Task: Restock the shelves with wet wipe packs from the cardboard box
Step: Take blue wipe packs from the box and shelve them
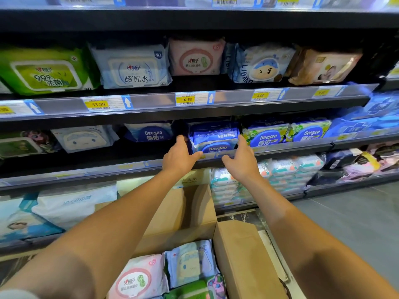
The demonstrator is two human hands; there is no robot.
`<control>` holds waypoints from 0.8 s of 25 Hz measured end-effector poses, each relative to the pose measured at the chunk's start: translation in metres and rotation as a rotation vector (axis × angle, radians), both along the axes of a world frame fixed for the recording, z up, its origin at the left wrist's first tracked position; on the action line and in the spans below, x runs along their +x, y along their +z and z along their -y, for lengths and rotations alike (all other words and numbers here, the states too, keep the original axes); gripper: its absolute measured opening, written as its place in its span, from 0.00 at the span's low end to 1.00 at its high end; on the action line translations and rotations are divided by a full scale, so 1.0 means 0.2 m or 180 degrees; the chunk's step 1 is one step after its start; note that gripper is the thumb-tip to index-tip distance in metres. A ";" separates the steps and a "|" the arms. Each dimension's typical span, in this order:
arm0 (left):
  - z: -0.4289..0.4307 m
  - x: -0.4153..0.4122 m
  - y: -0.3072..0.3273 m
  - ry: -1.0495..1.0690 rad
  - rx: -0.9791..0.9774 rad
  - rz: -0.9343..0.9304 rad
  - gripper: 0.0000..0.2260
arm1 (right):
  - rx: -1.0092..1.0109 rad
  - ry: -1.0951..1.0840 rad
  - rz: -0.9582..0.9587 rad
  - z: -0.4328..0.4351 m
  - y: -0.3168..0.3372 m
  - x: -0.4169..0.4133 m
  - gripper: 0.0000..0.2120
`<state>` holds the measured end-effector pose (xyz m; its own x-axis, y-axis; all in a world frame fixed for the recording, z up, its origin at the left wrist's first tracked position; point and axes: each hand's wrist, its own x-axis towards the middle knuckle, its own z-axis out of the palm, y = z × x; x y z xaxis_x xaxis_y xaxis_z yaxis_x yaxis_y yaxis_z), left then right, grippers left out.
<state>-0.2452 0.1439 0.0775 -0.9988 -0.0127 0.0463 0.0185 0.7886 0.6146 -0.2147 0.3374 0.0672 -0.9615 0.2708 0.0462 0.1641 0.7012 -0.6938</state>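
A blue Deeyeo wet wipe pack (213, 139) stands on the middle shelf (86, 169), with another blue pack lying on top of it. My left hand (180, 156) is against the pack's left side and my right hand (239, 160) against its right side, fingers fairly straight. Below my arms, the open cardboard box (237, 251) holds a pink pack (140, 277), a light blue pack (191, 262) and a green one (190, 290).
The upper shelf (151, 102) carries green, blue, pink and tan wipe packs behind price tags. More Deeyeo packs (287, 132) stand right of my hands. There is a gap on the middle shelf to the left. Grey floor (356, 223) lies at the right.
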 end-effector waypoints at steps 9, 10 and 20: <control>-0.03 -0.11 0.10 -0.0270 0.0361 -0.0112 0.11 | -0.0551 -0.0015 -0.0152 -0.04 0.08 -0.07 0.39; -0.04 -0.13 0.09 -0.0237 0.0210 -0.0062 0.11 | -0.0419 0.0017 -0.0058 -0.03 0.07 -0.06 0.39; 0.00 0.01 0.04 -0.0223 -0.0200 -0.0041 0.11 | 0.0414 0.0089 -0.0169 -0.02 0.01 0.06 0.35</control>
